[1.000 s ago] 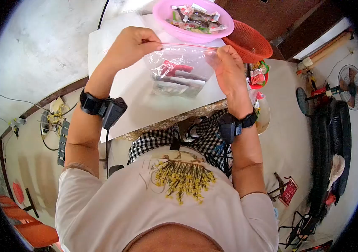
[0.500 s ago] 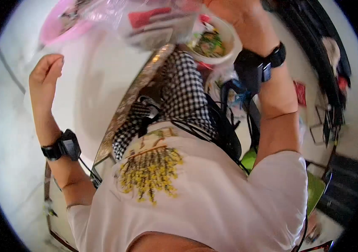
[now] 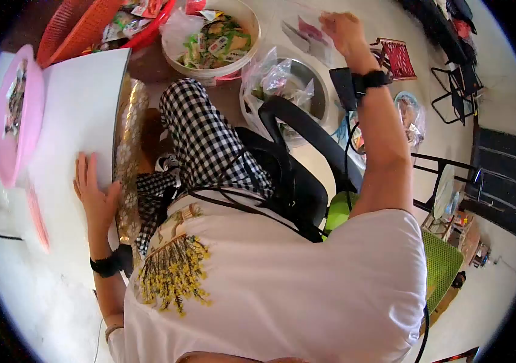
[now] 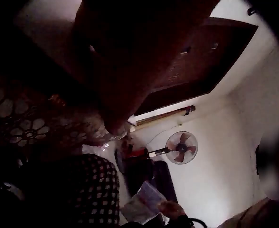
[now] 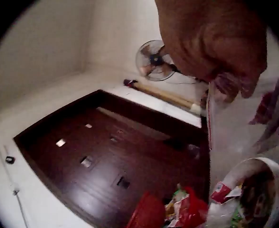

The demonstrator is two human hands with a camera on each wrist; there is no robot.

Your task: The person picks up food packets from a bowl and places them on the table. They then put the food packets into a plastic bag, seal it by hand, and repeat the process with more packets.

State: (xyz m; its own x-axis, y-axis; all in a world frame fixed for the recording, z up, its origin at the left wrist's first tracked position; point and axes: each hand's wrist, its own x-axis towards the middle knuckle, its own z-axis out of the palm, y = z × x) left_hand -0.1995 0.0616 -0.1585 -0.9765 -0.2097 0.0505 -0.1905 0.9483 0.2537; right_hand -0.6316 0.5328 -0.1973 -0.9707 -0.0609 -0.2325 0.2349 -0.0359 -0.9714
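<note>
Plastic bag (image 3: 320,53) in right fingers (image 3: 330,23) holds two packets (image 3: 311,30), maybe more.

The right hand's grip (image 5: 215,45) pinches the edge of a clear bag (image 5: 229,128) with reddish and dark contents (image 5: 272,109). Below are a white bucket (image 5: 274,167) of packets (image 5: 221,192) and a red basket (image 5: 146,213); behind, a fan (image 5: 153,59), a pole (image 5: 164,97) and a dark brown panel (image 5: 96,161).

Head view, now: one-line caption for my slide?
Right hand holds a clear plastic bag out sideways; left hand lies near the edge of a white table.
</note>
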